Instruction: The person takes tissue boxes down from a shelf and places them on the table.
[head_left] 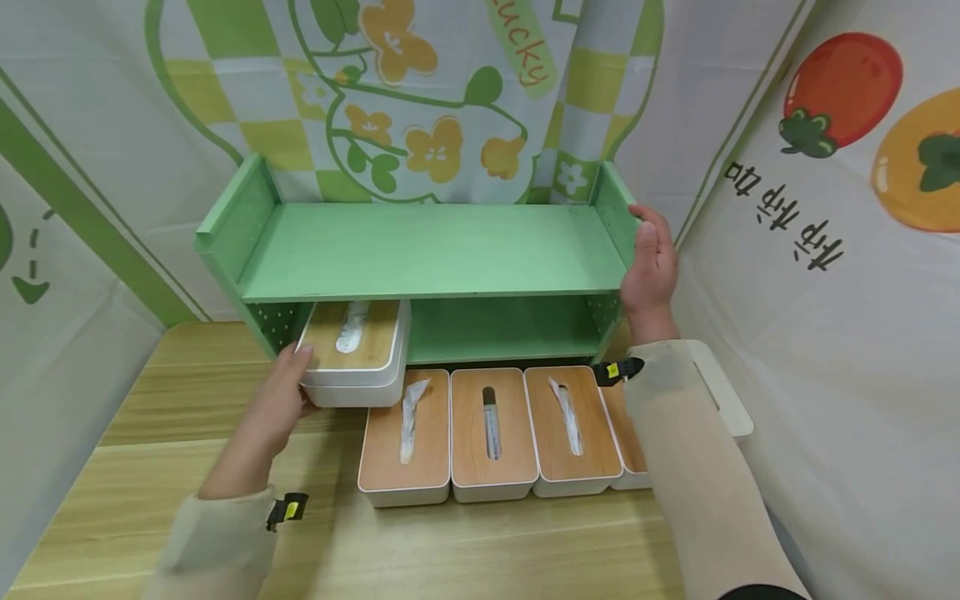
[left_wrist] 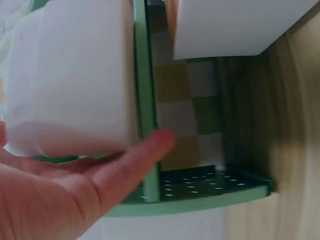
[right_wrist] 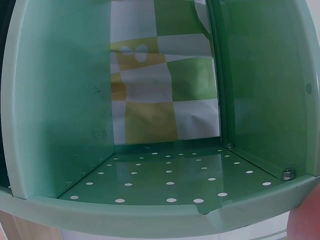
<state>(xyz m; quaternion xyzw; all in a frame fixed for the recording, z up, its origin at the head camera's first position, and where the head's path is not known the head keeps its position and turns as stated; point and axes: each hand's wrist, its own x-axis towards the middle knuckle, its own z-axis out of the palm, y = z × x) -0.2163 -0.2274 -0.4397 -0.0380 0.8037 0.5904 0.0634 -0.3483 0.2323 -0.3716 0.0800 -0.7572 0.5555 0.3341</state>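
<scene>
My left hand [head_left: 276, 400] holds a white tissue box [head_left: 356, 333] with a wooden lid and a tissue in its slot, gripping its left side. The box's back end is inside the left part of the compartment under the top board of a green shelf rack [head_left: 442, 250]; its front sticks out. In the left wrist view, fingers [left_wrist: 125, 172] lie under the white box [left_wrist: 75, 80], beside the edge of the lower board [left_wrist: 145, 100]. My right hand [head_left: 651, 275] grips the front edge of the rack's right side panel [head_left: 617, 208], its far fingers hidden.
Several wood-lidded tissue boxes [head_left: 493, 433] stand in a row on the wooden table [head_left: 450, 550] before the rack; my right sleeve covers part of the rightmost. A white object [head_left: 723, 392] lies beyond that sleeve. Printed cloth [head_left: 480, 108] hangs behind, with white walls at both sides.
</scene>
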